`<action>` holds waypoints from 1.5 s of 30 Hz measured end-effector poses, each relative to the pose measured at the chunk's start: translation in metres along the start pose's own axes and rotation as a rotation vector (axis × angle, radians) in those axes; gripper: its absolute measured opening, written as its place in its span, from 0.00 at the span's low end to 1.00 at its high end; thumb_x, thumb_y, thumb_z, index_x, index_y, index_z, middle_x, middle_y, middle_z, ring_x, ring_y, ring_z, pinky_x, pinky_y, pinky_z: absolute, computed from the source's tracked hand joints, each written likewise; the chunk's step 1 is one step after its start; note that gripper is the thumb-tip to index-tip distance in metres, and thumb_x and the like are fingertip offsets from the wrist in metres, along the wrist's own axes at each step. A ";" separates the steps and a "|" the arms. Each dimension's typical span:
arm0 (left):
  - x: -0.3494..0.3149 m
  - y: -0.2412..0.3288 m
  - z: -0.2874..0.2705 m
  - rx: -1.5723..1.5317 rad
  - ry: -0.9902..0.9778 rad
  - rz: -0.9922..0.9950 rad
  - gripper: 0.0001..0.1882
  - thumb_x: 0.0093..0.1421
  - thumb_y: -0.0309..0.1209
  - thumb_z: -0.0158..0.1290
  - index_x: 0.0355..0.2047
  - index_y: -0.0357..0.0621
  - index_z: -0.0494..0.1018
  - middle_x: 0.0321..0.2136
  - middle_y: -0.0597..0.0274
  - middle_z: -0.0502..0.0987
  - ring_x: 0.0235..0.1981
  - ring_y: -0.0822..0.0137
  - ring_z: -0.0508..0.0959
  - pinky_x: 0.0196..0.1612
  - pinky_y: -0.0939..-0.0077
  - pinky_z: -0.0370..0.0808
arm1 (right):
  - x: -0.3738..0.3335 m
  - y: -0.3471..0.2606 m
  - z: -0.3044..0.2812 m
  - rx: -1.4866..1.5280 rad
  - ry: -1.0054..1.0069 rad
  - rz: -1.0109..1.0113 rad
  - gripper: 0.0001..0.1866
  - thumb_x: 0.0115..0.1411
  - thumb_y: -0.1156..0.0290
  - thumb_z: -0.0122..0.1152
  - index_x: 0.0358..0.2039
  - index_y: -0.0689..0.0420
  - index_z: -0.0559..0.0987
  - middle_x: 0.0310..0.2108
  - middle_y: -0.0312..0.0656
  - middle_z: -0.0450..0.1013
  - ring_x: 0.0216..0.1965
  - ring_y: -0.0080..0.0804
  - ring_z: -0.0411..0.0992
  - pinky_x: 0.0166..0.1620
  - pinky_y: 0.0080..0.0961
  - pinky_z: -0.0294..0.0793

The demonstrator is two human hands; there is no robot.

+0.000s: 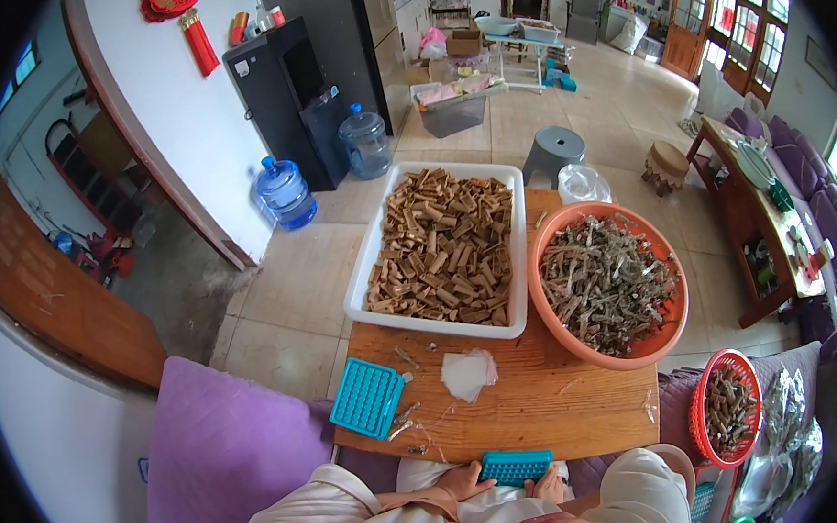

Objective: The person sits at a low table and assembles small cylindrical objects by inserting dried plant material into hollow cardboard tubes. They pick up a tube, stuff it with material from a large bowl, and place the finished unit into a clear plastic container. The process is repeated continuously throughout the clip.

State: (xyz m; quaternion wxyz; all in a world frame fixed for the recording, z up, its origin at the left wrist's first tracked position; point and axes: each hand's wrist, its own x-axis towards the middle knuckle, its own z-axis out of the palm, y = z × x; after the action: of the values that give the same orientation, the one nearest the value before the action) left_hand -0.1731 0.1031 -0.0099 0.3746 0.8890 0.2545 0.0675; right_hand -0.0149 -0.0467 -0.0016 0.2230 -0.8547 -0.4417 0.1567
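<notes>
Wooden table [562,411] filled centre frame. White tray [422,326] of brown pieces and orange basin [667,331] of dried stems sat side by side toward its far end, presumably for easy reach. Teal grid tray [367,397] lay left, near the edge. Teal block [515,466] was at lower centre, gripped endwise, probably for steadiness, by left hand [465,482] and right hand [548,485]; fingers partly curled, exact contact too small to tell.

just one fisheye here, up on the wearer's head, tilted down and forward, left hand [464,482] and right hand [547,487] close at 6 o'clock, surface [543,412] beyond, floor [524,113] stretching toward 1
</notes>
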 end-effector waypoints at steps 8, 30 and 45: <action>0.001 0.003 -0.010 -0.026 -0.035 -0.016 0.29 0.51 0.54 0.46 0.26 0.35 0.59 0.13 0.41 0.70 0.17 0.46 0.73 0.19 0.59 0.70 | -0.003 -0.001 -0.002 -0.037 -0.092 0.038 0.31 0.45 0.66 0.52 0.46 0.67 0.54 0.39 0.61 0.60 0.39 0.57 0.61 0.42 0.48 0.58; 0.005 0.047 -0.056 -0.440 0.196 -0.247 0.29 0.42 0.43 0.61 0.41 0.42 0.64 0.19 0.58 0.74 0.17 0.65 0.73 0.21 0.75 0.69 | 0.012 -0.057 -0.067 0.488 0.173 0.237 0.15 0.39 0.79 0.62 0.29 0.60 0.69 0.17 0.36 0.59 0.16 0.24 0.55 0.20 0.21 0.56; 0.099 0.029 -0.098 -0.003 0.415 0.325 0.13 0.46 0.23 0.51 0.32 0.42 0.62 0.36 0.58 0.70 0.35 0.58 0.73 0.31 0.66 0.72 | 0.124 -0.019 -0.064 0.303 0.475 -0.424 0.14 0.41 0.84 0.56 0.31 0.60 0.69 0.37 0.49 0.70 0.38 0.40 0.71 0.39 0.27 0.71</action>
State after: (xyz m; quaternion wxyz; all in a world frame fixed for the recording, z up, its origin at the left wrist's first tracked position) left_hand -0.1066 0.1975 0.0728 0.3000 0.8848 0.1795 0.3081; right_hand 0.0717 0.0495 0.0541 0.4716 -0.7137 -0.5169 -0.0325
